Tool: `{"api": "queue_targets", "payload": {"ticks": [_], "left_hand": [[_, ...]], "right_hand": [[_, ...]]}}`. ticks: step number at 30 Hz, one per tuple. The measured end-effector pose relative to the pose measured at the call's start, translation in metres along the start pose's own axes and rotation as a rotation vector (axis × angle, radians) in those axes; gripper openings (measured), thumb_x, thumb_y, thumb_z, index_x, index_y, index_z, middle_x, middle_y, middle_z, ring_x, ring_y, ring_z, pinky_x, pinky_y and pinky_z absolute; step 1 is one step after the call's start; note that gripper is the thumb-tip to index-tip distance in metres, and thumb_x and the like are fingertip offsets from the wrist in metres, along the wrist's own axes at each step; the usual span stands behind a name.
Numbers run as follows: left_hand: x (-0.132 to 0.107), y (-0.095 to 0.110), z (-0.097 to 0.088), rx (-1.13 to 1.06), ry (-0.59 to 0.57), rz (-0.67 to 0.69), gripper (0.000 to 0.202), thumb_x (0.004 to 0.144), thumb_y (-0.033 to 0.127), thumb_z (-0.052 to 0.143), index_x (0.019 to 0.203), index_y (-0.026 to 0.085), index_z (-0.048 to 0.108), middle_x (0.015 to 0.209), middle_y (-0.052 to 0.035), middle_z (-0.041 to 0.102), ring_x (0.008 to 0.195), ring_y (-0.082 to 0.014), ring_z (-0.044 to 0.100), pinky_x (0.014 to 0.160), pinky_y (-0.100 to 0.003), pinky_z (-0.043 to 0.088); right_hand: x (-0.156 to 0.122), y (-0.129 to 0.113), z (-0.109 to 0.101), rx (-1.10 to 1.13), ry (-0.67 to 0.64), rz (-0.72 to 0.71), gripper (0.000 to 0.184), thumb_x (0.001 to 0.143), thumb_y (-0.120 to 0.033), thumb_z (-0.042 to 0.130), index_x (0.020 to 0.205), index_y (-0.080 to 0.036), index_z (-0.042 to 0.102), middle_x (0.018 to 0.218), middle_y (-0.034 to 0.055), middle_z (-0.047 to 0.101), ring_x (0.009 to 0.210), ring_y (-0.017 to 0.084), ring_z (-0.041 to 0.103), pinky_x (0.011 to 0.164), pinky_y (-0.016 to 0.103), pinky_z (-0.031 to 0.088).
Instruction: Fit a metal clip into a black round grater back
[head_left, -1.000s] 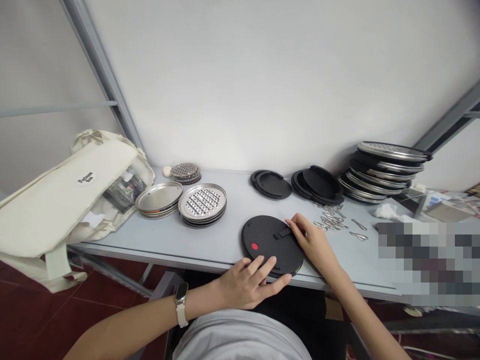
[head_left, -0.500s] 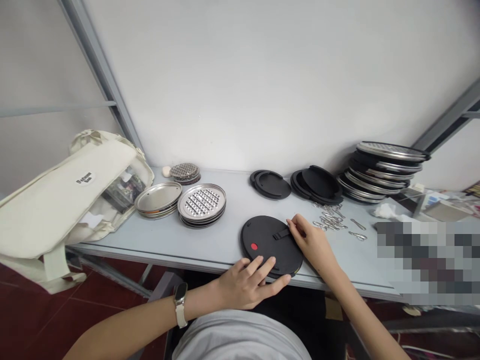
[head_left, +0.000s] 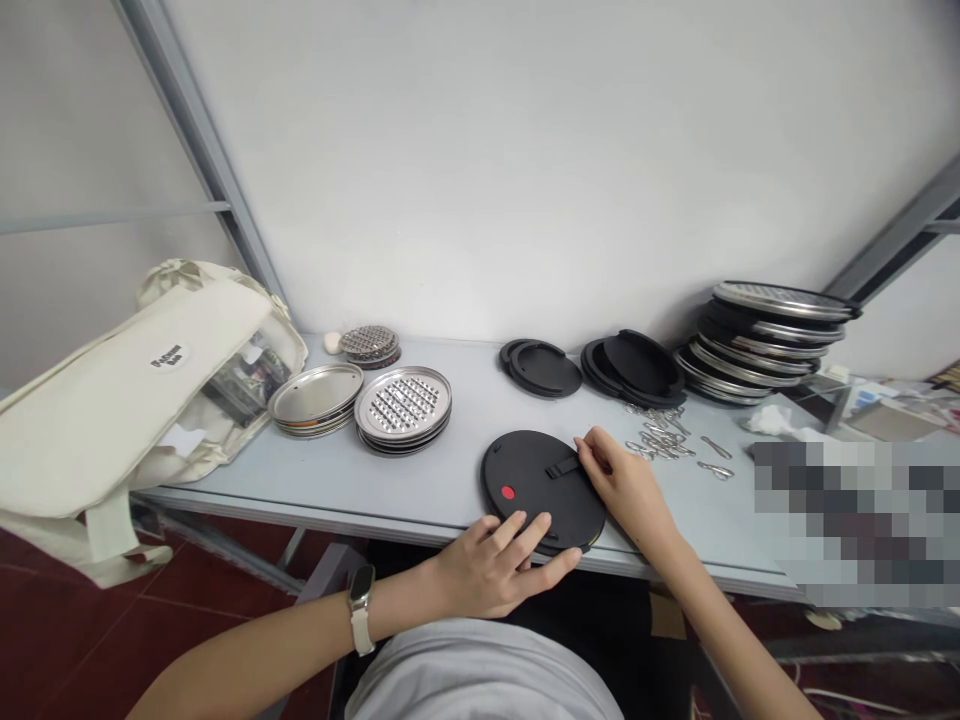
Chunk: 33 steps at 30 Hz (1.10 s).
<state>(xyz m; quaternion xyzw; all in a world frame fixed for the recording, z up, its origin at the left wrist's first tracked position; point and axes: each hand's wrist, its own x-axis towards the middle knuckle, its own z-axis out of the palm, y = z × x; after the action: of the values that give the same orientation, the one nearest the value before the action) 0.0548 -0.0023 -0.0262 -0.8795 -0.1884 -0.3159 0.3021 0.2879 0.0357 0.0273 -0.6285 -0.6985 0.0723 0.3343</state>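
A round black disc (head_left: 536, 485) with a red dot lies at the near edge of the grey table (head_left: 435, 480). My left hand (head_left: 491, 570) rests on its near rim, fingers stretched over the top and thumb under the edge. My right hand (head_left: 626, 485) is at the disc's right side, its fingertips pinching a small black tab (head_left: 564, 467) that sticks out on the disc's top.
Perforated metal plates (head_left: 403, 405) and plain metal plates (head_left: 316, 395) are stacked at left beside a cream bag (head_left: 127, 400). Black lids (head_left: 541, 367) and more black lids (head_left: 637, 370) sit at the back. A tall stack of discs (head_left: 765, 340) and loose metal clips (head_left: 664, 440) lie at right.
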Motion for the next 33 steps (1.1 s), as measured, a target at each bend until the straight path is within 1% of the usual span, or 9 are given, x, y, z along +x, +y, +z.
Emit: {"api": "queue_targets", "payload": {"ticks": [4,8,12,16,19,22,25,29,33], "left_hand": [[-0.0001,0.0001,0.0005,-0.008,0.004,0.001,0.055,0.089,0.035,0.062,0.142,0.031,0.048,0.137,-0.0083,0.052,0.119,-0.024,0.044,0.089,-0.03,0.038],[0.0001,0.0001,-0.0007,0.003,-0.016,-0.003,0.054,0.09,0.036,0.061,0.142,0.032,0.047,0.138,-0.0076,0.052,0.119,-0.0236,0.043,0.089,-0.029,0.038],[0.0003,0.0003,-0.0013,-0.005,-0.029,0.001,0.054,0.091,0.034,0.059,0.143,0.032,0.046,0.137,-0.008,0.052,0.117,-0.0233,0.045,0.089,-0.029,0.039],[-0.0005,0.0011,0.0007,-0.003,-0.004,-0.011,0.052,0.092,0.036,0.059,0.142,0.032,0.047,0.138,-0.0081,0.052,0.118,-0.0232,0.044,0.087,-0.029,0.038],[-0.0007,0.0008,0.0011,0.009,-0.005,-0.002,0.053,0.091,0.037,0.06,0.142,0.032,0.047,0.138,-0.0079,0.052,0.118,-0.0231,0.044,0.088,-0.028,0.038],[-0.0002,-0.0001,-0.0002,0.021,-0.031,0.013,0.054,0.09,0.037,0.06,0.142,0.032,0.046,0.138,-0.0078,0.052,0.118,-0.0236,0.044,0.089,-0.029,0.038],[0.0002,-0.0004,-0.0014,0.009,-0.027,0.015,0.054,0.09,0.036,0.06,0.142,0.031,0.046,0.137,-0.0084,0.052,0.117,-0.0239,0.045,0.088,-0.03,0.038],[-0.0002,0.0005,-0.0011,0.013,-0.025,0.009,0.054,0.09,0.036,0.061,0.142,0.032,0.047,0.137,-0.0079,0.053,0.118,-0.0238,0.044,0.089,-0.03,0.038],[-0.0007,0.0008,-0.0006,0.021,-0.038,0.008,0.055,0.09,0.038,0.06,0.143,0.032,0.046,0.138,-0.0076,0.051,0.119,-0.024,0.044,0.09,-0.03,0.038]], "right_hand": [[0.0002,0.0004,-0.0003,0.016,0.002,-0.026,0.028,0.097,-0.043,0.038,0.075,-0.026,0.041,0.058,-0.0035,0.05,0.049,0.015,0.047,0.054,0.026,0.037],[0.0016,0.0014,-0.0015,0.043,-0.008,-0.049,0.027,0.097,-0.043,0.038,0.078,-0.025,0.046,0.06,-0.002,0.056,0.051,0.016,0.051,0.056,0.026,0.04],[0.0027,0.0008,-0.003,0.075,-0.029,-0.029,0.027,0.097,-0.045,0.04,0.079,-0.025,0.049,0.058,-0.0029,0.056,0.05,0.015,0.051,0.056,0.025,0.041],[0.0022,-0.0003,-0.0039,0.089,-0.033,-0.012,0.028,0.096,-0.045,0.041,0.081,-0.024,0.051,0.058,-0.0027,0.058,0.051,0.015,0.051,0.056,0.024,0.041],[0.0019,0.0,-0.0037,0.098,-0.037,0.001,0.029,0.096,-0.046,0.041,0.085,-0.024,0.055,0.059,-0.0022,0.06,0.052,0.015,0.053,0.056,0.024,0.042],[0.0019,0.0008,-0.0034,0.105,-0.043,-0.001,0.03,0.096,-0.048,0.042,0.088,-0.024,0.057,0.059,-0.002,0.06,0.051,0.015,0.052,0.055,0.025,0.042],[0.0017,0.0009,-0.0034,0.108,-0.049,0.0,0.03,0.096,-0.049,0.041,0.087,-0.024,0.056,0.058,-0.0022,0.059,0.051,0.015,0.052,0.055,0.025,0.042],[0.0008,0.0005,-0.003,0.099,-0.03,-0.017,0.028,0.096,-0.049,0.04,0.091,-0.025,0.054,0.054,-0.0046,0.053,0.049,0.015,0.049,0.054,0.025,0.041],[0.0007,0.0014,-0.0019,0.095,-0.017,-0.031,0.028,0.096,-0.049,0.04,0.089,-0.024,0.053,0.053,-0.0048,0.051,0.047,0.015,0.048,0.052,0.025,0.04]]}}
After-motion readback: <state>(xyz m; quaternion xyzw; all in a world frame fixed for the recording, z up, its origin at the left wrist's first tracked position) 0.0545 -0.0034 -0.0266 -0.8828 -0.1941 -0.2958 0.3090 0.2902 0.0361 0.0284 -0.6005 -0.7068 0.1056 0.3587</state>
